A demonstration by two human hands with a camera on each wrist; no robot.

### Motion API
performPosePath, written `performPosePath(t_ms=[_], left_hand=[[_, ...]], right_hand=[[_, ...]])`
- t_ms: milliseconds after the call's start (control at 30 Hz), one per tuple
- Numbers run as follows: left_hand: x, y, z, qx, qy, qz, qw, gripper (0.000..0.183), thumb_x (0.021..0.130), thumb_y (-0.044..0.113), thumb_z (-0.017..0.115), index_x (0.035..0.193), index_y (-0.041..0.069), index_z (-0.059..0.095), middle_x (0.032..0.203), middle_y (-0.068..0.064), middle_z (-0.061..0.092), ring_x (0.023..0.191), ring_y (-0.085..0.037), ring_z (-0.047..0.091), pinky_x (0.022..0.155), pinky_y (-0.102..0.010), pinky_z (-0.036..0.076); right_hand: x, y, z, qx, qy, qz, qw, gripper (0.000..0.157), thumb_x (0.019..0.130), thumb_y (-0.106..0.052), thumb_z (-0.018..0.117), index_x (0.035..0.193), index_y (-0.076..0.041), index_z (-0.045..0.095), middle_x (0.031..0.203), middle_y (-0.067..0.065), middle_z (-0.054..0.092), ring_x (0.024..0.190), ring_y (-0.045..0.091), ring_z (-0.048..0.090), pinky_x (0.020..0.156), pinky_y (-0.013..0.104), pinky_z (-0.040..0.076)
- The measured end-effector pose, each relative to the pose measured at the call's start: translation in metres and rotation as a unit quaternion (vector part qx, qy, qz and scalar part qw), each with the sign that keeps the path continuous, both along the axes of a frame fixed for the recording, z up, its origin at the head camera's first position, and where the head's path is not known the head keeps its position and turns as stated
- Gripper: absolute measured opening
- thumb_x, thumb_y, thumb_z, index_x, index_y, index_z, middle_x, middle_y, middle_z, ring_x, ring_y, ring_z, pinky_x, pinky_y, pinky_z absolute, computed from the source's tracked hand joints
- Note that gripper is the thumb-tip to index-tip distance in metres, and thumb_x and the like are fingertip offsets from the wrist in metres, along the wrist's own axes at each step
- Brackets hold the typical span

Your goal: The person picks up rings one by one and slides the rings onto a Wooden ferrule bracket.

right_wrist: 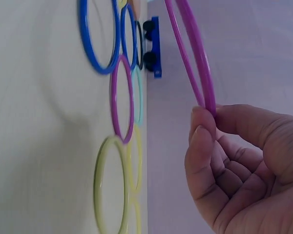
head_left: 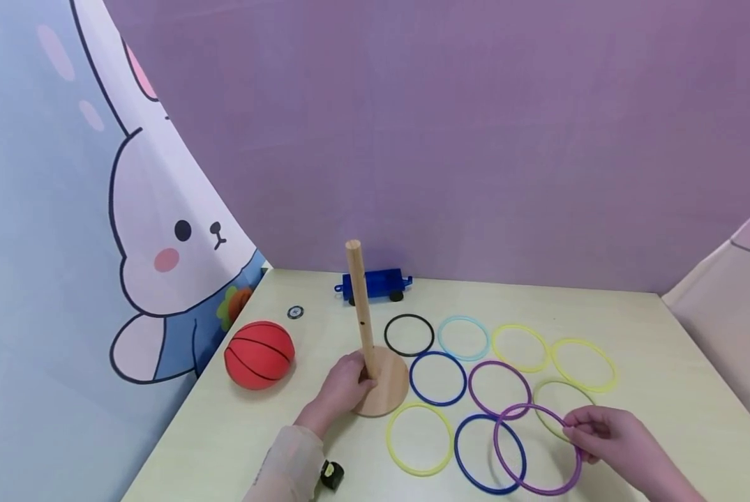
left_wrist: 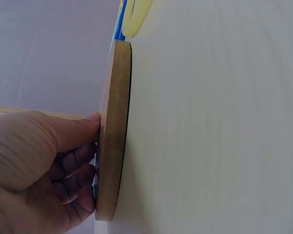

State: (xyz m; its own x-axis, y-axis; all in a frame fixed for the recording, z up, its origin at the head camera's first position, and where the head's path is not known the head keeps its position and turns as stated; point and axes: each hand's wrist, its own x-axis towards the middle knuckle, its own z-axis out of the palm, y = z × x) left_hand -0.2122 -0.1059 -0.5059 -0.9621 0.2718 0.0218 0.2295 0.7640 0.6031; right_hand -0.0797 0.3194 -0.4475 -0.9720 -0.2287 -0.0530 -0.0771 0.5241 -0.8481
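Observation:
My left hand [head_left: 343, 383] holds a wooden peg stand [head_left: 392, 390] low down, at the foot of its upright post. In the left wrist view the thumb [left_wrist: 71, 131] and bent fingers meet the top of the round base [left_wrist: 115, 141]. My right hand [head_left: 613, 436] pinches a purple ring [head_left: 499, 446] by its right side. That ring is tilted and overlaps a dark blue ring [head_left: 459, 457] and another purple ring [head_left: 471, 390] in the head view. Thumb and fingertips grip it in the right wrist view, above an olive-yellow ring [right_wrist: 98, 180] on the table.
Other rings lie flat right of the stand: a black ring [head_left: 386, 333], a light blue ring [head_left: 440, 339] and several yellow and blue ones. A red ball [head_left: 259, 355] sits at left. A blue wheeled toy [head_left: 384, 282] stands by the back curtain. A small black object [head_left: 332, 475] lies near my left sleeve.

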Motion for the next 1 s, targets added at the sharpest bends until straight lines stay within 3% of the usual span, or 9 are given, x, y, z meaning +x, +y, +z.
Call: performPosePath(t_ms=[333,633,1000], left_hand=[[0.000,0.001,-0.001,0.007,-0.005,0.003,1.0000,0.031,0.087,0.014,0.074,0.115,0.006,0.064,0.095,0.001,0.061,0.089,-0.015,0.055,0.080,-0.035,0.051],[-0.008,0.005,-0.002,0.001,-0.003,0.004,1.0000,0.032,0.087,0.015,0.075,0.116,0.007,0.063,0.094,0.001,0.061,0.088,-0.015,0.054,0.080,-0.035,0.051],[-0.001,0.001,-0.001,0.004,-0.008,0.008,0.9999,0.028,0.086,0.015,0.075,0.111,0.007,0.065,0.091,0.002,0.061,0.086,-0.015,0.054,0.080,-0.036,0.051]], right_hand=[[-0.019,-0.038,0.017,-0.065,-0.005,-0.006,0.998,0.027,0.093,-0.009,0.065,0.108,0.013,0.062,0.079,0.007,0.068,0.064,0.013,0.063,0.059,0.031,0.056],[-0.038,-0.072,0.044,-0.111,-0.005,-0.010,0.994,0.030,0.093,-0.010,0.066,0.112,0.012,0.061,0.084,0.010,0.068,0.068,0.017,0.064,0.063,0.032,0.057],[-0.053,-0.112,0.076,-0.143,-0.003,-0.026,0.989,0.031,0.091,-0.010,0.068,0.113,0.010,0.062,0.086,0.013,0.068,0.070,0.020,0.064,0.066,0.033,0.057]])
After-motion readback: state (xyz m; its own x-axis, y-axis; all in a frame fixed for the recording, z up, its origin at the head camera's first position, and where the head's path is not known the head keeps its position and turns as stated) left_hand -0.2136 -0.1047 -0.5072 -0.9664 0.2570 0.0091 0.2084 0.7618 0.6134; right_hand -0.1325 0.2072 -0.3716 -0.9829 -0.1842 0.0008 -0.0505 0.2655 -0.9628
